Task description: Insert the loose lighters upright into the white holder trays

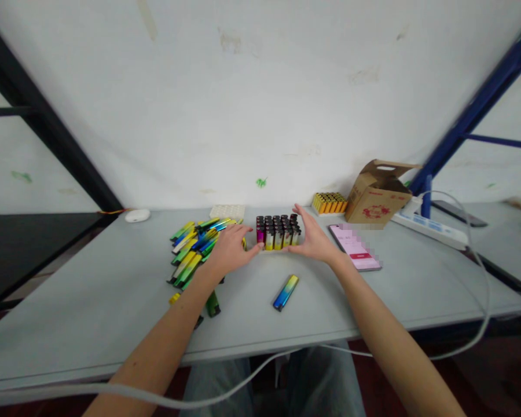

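A block of upright lighters (278, 233) stands in close rows in a low tray in the middle of the table, dark tops up, one of them magenta at the left. My left hand (233, 246) is at its left side, fingers apart, thumb close to the front left corner. At the right side, my right hand (313, 238) has its fingers stretched out and its thumb at the front right corner; whether it touches cannot be told. One blue and yellow lighter (286, 293) lies apart in front. A loose pile of green, yellow and blue lighters (186, 255) lies left, partly behind my left hand.
At the back are a pale, holed tray (227, 212), a block of orange-yellow cylinders (330, 203) and an open cardboard box (375, 200). A phone (354, 249), a power strip (434, 229) and a white cable (486, 289) are at right. A white case (138, 216) lies left.
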A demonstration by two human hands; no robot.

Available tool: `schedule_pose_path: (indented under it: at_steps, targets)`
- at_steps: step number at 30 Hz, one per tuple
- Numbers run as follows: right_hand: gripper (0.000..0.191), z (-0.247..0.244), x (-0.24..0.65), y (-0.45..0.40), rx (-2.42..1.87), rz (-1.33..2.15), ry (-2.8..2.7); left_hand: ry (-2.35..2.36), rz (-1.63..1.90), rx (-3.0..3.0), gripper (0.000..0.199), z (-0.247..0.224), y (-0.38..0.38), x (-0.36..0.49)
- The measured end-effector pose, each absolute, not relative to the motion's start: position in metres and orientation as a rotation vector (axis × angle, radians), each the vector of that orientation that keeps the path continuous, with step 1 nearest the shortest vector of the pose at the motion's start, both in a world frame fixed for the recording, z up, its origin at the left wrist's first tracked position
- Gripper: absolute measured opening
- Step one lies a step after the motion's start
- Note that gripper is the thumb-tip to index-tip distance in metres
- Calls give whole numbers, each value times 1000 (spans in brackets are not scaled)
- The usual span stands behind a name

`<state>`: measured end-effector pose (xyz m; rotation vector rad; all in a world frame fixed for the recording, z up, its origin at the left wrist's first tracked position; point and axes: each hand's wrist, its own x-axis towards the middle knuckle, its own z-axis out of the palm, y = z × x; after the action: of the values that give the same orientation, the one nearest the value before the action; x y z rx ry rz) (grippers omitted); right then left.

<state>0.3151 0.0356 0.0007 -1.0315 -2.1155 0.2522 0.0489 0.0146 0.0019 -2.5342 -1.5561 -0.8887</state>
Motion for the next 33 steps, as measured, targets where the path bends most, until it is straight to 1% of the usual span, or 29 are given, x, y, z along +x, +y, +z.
schedule_pose_path:
  at_steps: [5,9,11,15,17,21,24,30,33]
  targets:
    - [129,-7,323,43,-1017,412,-2043,-1542,-818,-2574,48,0,15,47]
    - [134,-16,326,46,-1109,577,-2061,-1567,-764,-2589,53,-2,16,46]
    - [128,-19,325,47,-1101,633,-2105,-1571,-749,-2588,53,-3,16,46]
    - [98,-21,319,48,-1010,662,-2139,-1583,-761,-2608,59,-3,18,42]
    - [90,-21,317,47,-1042,668,-2110,-1605,-778,-2614,60,-2,19,40]
    - [89,-22,315,49,-1061,705,-2074,-1676,-766,-2584,48,1,21,35]
    - [86,-27,315,54,-1069,645,-2058,-1730,-702,-2574,42,4,22,32]
    - [82,-32,315,63,-1139,547,-2044,-1660,-605,-2710,56,10,20,23]
    - [80,-31,317,64,-1146,544,-2050,-1615,-587,-2791,59,10,21,15]
